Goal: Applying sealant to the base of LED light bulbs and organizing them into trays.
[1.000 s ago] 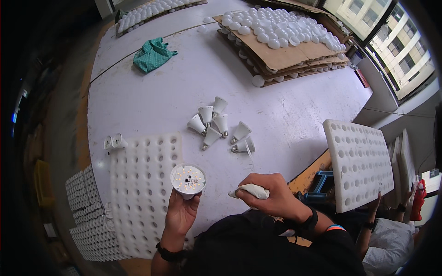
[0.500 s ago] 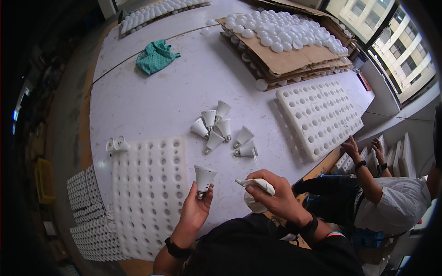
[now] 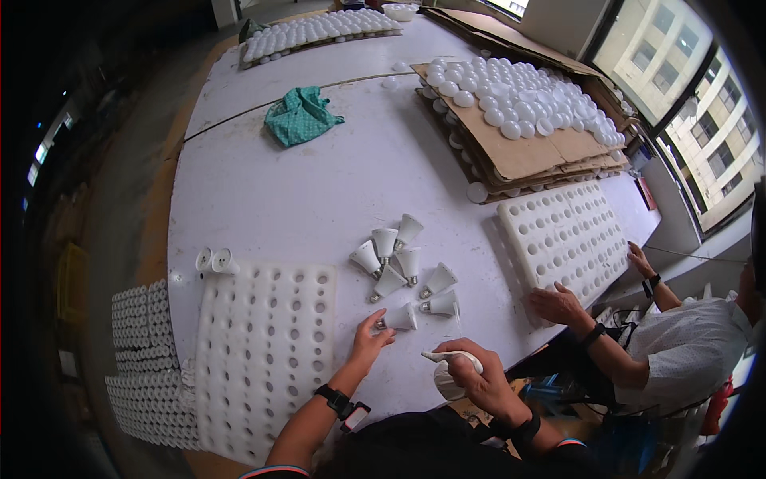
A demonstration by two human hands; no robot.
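A white cone-shaped bulb housing [image 3: 399, 317] lies on its side on the table, its metal screw base toward my left hand [image 3: 369, 342]. The fingers of that hand close around the base. Beyond it several similar bulb housings [image 3: 388, 281] lie in a loose cluster, some leaning on each other. My right hand [image 3: 481, 379] is closed around a soft white squeeze pouch [image 3: 448, 383] with a narrow tip, which points left toward the housing in my left hand. The pouch's contents cannot be made out.
A white foam tray [image 3: 267, 351] with holes stands at left, two housings [image 3: 217, 260] at its far corner. Rows of white parts [image 3: 148, 383] sit beyond the table edge. Stacked cardboard [image 3: 511, 156] carries white domes. A co-worker's hands [image 3: 558, 305] touch another foam tray [image 3: 558, 231]. A green cloth [image 3: 302, 117] lies farther back.
My left hand has lowered the upright bulb housing onto its side beside the cluster. My right hand still grips the pouch. The co-worker's hand has come onto the right foam tray; the view has shifted.
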